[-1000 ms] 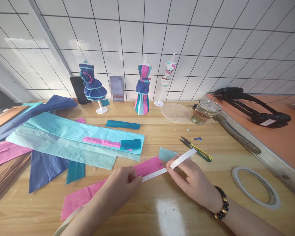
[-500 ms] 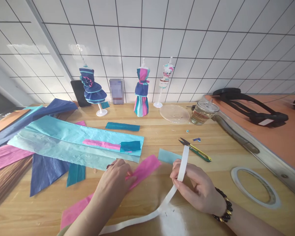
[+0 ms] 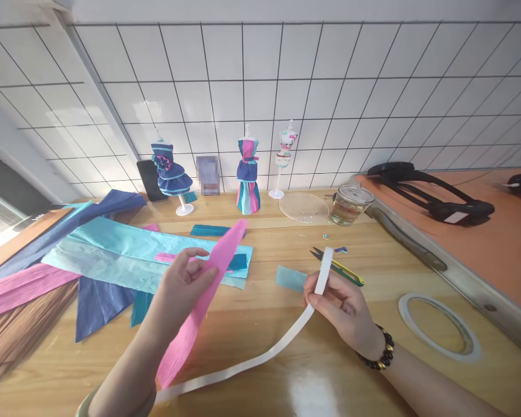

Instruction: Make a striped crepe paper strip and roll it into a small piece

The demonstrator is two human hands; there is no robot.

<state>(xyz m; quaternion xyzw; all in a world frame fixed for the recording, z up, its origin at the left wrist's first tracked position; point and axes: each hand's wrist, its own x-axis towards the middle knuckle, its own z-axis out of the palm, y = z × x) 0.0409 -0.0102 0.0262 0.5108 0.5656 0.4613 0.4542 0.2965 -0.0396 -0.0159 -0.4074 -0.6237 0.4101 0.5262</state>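
Observation:
My left hand [image 3: 189, 284] pinches a long strip of pink crepe paper [image 3: 208, 289] near its upper half, holding it raised and slanted over the table. Between the thumb and fingers of my right hand [image 3: 334, 301] is the end of a white strip [image 3: 282, 347], which looks like tape. The strip's short end sticks up above the fingers, and the rest curves down to the left, passing behind my left forearm. Just behind my right hand lie thread snips [image 3: 345, 272] with yellow and green handles. A small pale-blue paper piece [image 3: 290, 278] lies left of the right fingers.
Light-blue crepe paper [image 3: 113, 237] and dark-blue sheets [image 3: 99, 307] spread on the left. Three small dress forms [image 3: 248, 174] stand along the tiled wall. A lidded glass [image 3: 351, 204], a clear disc [image 3: 303, 207] and a white tape roll [image 3: 438, 327] are at the right.
My left hand has lifted the pink crepe paper off the table and moved left with it. The right hand still pinches the white strip. The camera view has tilted up slightly.

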